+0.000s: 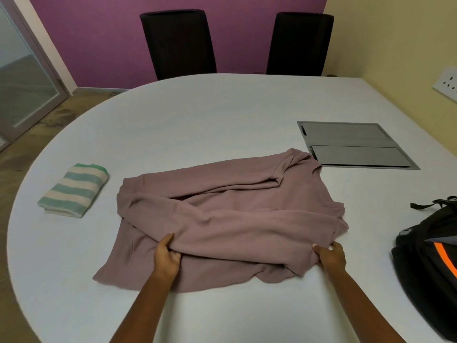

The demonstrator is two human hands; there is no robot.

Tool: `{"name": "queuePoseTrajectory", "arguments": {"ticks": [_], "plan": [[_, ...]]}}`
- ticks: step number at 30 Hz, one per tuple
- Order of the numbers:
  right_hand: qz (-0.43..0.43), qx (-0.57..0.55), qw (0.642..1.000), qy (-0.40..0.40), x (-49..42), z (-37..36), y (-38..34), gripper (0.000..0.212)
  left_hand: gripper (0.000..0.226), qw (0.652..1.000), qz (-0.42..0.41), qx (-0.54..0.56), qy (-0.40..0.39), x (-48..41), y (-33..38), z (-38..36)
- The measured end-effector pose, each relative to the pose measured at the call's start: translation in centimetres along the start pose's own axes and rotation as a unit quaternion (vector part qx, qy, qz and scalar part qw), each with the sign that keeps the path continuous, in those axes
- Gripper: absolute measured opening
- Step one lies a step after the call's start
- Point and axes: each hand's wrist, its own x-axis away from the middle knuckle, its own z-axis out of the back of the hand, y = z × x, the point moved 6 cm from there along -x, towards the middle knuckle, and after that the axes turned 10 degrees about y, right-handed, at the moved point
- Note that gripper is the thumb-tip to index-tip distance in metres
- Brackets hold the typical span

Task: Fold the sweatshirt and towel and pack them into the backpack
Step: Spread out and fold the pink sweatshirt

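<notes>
A mauve sweatshirt (237,214) lies spread on the white table (222,115), its sleeves laid across the body. My left hand (167,257) grips the near folded edge at the left. My right hand (330,256) grips the same edge at the right, close to a cuff. A folded towel (74,190) with green and cream stripes rests on the table to the left, apart from the sweatshirt. A black backpack (430,263) with an orange stripe lies at the right edge, partly cut off by the frame.
A grey cable hatch (356,144) is set flush into the table behind the sweatshirt at the right. Two dark chairs (178,43) stand at the far side. A wall socket plate (447,82) is on the right wall.
</notes>
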Motion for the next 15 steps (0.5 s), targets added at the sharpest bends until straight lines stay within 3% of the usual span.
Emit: {"name": "queuePoseTrajectory", "arguments": {"ticks": [4, 8, 15], "plan": [[0.003, -0.008, 1.0, -0.027, 0.1, -0.9, 1.3, 0.075, 0.025, 0.999, -0.023, 0.026, -0.038, -0.9, 2.7, -1.1], [0.008, 0.024, 0.999, -0.024, 0.1, -0.5, 1.1, 0.075, 0.044, 0.999, -0.013, -0.007, -0.047, -2.4, 5.5, -1.4], [0.028, 0.056, 0.998, -0.011, 0.4, -0.4, 0.2, 0.072, 0.049, 0.987, -0.14, 0.076, -0.015, -2.2, 8.8, 2.8]]}}
